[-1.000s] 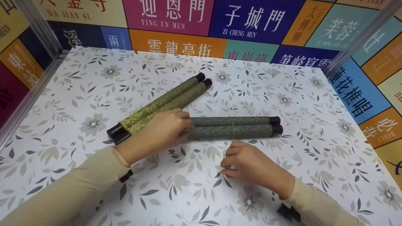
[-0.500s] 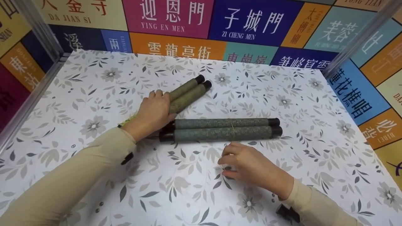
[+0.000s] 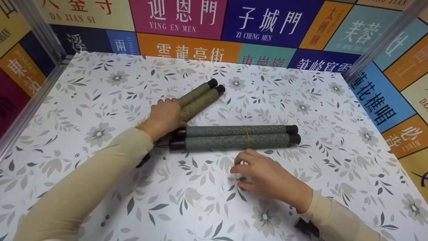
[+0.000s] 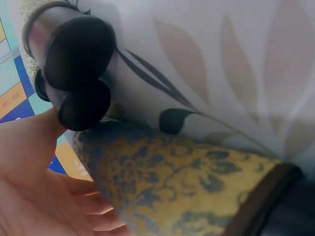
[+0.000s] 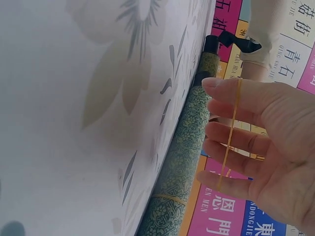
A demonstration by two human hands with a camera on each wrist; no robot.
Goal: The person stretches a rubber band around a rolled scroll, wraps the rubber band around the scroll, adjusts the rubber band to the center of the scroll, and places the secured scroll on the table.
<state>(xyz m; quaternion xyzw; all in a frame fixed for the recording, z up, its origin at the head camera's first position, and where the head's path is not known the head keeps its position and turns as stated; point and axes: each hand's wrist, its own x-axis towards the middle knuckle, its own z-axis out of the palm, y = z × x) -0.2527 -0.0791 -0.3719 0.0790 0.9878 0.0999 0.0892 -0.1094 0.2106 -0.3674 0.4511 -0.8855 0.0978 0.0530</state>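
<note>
A pair of yellow-green scrolls (image 3: pixel 199 103) with dark end knobs lies slantwise on the table. My left hand (image 3: pixel 163 117) reaches over their middle and grips them, hiding much of the near half. In the left wrist view, the fingers (image 4: pixel 101 214) go behind the patterned yellow scroll (image 4: pixel 187 177). Two grey-green scrolls (image 3: pixel 217 142) lie side by side in front, bound by a rubber band (image 5: pixel 170 197), their left knobs close to my left hand. My right hand (image 3: pixel 267 172) hovers nearer, fingers spread, with a loose rubber band (image 5: pixel 230 135) stretched from thumb to little finger.
A white tablecloth (image 3: pixel 187 201) with grey leaves and flowers covers the table. Colourful panels (image 3: pixel 267 23) with large characters stand along the back and sides, with clear edge strips (image 3: pixel 378 40) at the corners.
My left hand has moved from the left end of the grey-green scrolls up and left onto the yellow-green pair, uncovering the grey-green knobs. The right hand has barely moved.
</note>
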